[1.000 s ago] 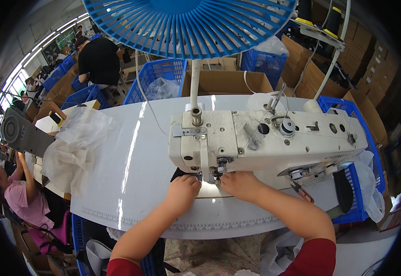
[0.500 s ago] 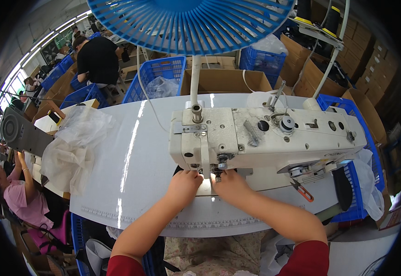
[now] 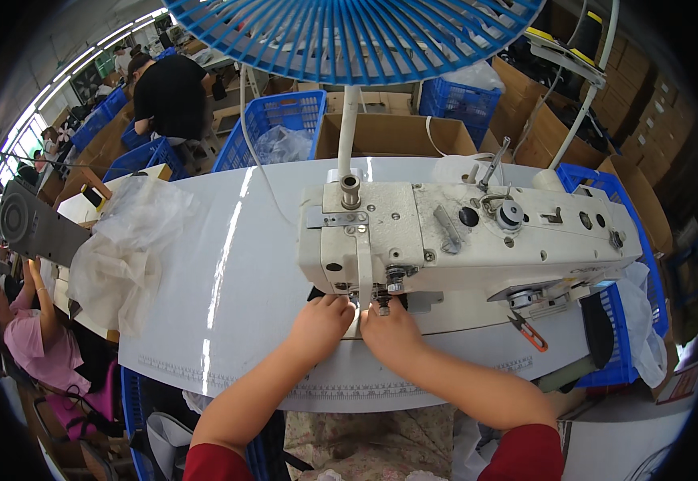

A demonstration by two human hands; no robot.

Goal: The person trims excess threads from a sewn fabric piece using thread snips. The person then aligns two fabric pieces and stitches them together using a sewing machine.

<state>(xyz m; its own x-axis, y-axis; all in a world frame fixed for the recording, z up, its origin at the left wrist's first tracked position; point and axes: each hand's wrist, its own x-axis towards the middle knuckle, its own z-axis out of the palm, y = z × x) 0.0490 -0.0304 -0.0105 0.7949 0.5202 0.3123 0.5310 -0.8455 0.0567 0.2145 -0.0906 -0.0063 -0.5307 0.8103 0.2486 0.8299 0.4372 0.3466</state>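
Observation:
A white sewing machine [image 3: 477, 232] stands on the pale table, its needle area [image 3: 369, 298] low at the left end of its head. Close in front of the needle, my left hand [image 3: 323, 322] has its fingers curled down on a piece of black material [image 3: 315, 294], which shows only as a small edge. My right hand [image 3: 391, 325] is just right of the needle, fingers bent and pressed down on the same dark work. Fingertips of both hands are partly hidden by the presser parts. A bright lamp spot lights the gap between the hands.
Orange-handled thread snips [image 3: 528, 332] lie on the machine bed at right. Crumpled clear plastic [image 3: 125, 248] covers the table's left end. A blue fan guard [image 3: 357, 40] hangs overhead on a white post. Blue crates [image 3: 281, 120] and cardboard boxes [image 3: 401, 138] stand behind. Co-workers [image 3: 169, 100] sit further off.
My right hand has shifted slightly left, nearer the needle and my left hand. My left hand stays in nearly the same place. The whole view has tilted a little.

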